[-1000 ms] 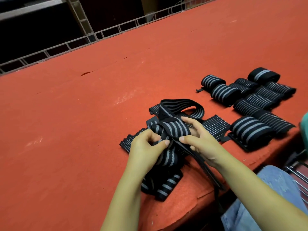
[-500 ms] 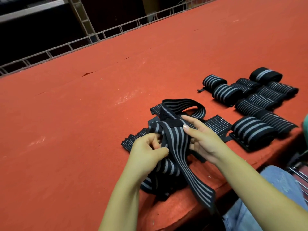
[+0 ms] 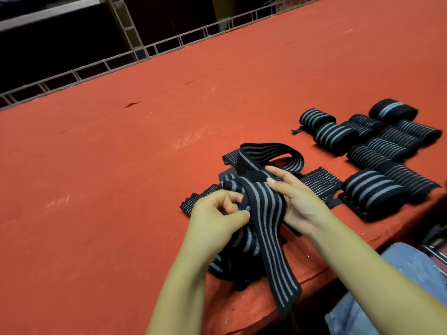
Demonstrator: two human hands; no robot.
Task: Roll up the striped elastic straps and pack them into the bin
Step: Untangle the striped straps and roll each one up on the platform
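Striped elastic strap (image 3: 263, 213) hangs over the counter (image 3: 121, 189) edge, left hand (image 3: 215, 221) pinching it, right hand (image 3: 297, 201) cupping it with relaxed fingers (rolling looks barely begun). Next: wind tightly. Finished rolls (image 3: 372, 189) lie beyond; no bin visible.

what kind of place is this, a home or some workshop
Likely a small workshop or packing station: a long red felt-covered table, rows of rolled striped straps set out in batches, and a metal rack frame behind it.
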